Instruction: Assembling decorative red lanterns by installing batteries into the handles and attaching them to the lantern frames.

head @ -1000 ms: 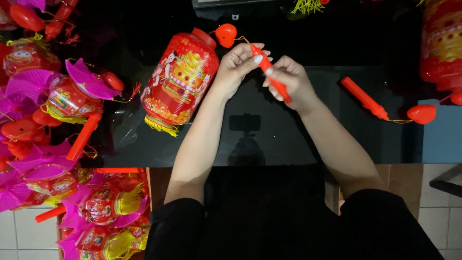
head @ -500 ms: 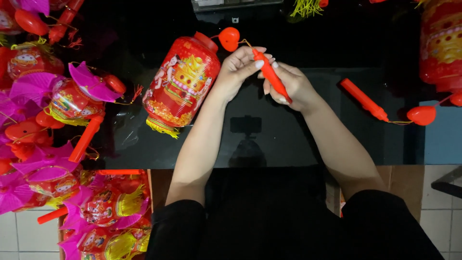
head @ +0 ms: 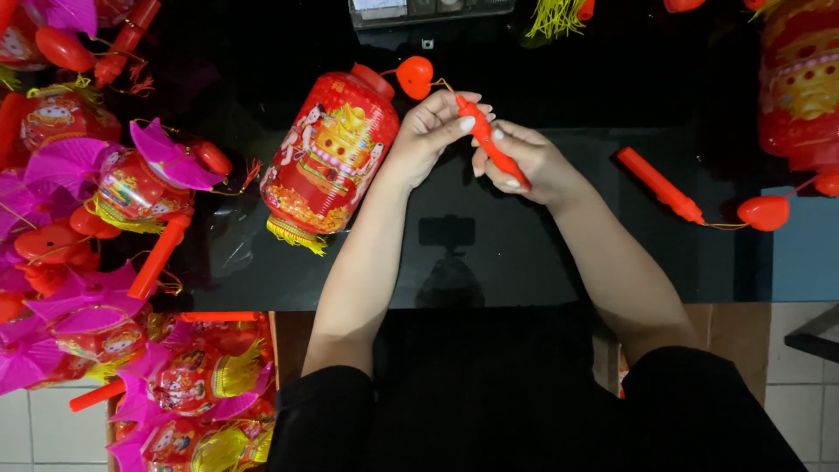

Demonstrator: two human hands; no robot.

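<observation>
A red plastic handle stick [head: 489, 140] is gripped in my right hand [head: 524, 162], its lower end at my palm. My left hand [head: 433, 127] pinches the stick's upper tip, where a thin yellow cord runs to a red heart-shaped piece [head: 414, 76]. That heart lies at the top of a red paper lantern [head: 328, 153] with printed figures and a yellow fringe, which lies tilted on the black glass table [head: 524, 253] just left of my left wrist.
A second red stick [head: 660, 185] with a red heart [head: 763, 212] on a cord lies to the right. Another red lantern [head: 800, 79] sits at top right. Piles of pink and red lanterns [head: 96, 201] fill the left side and a box [head: 201, 385] below.
Both hands have shifted slightly and turned the stick to a steeper angle. The heart piece has slid a little left, toward the lantern's top.
</observation>
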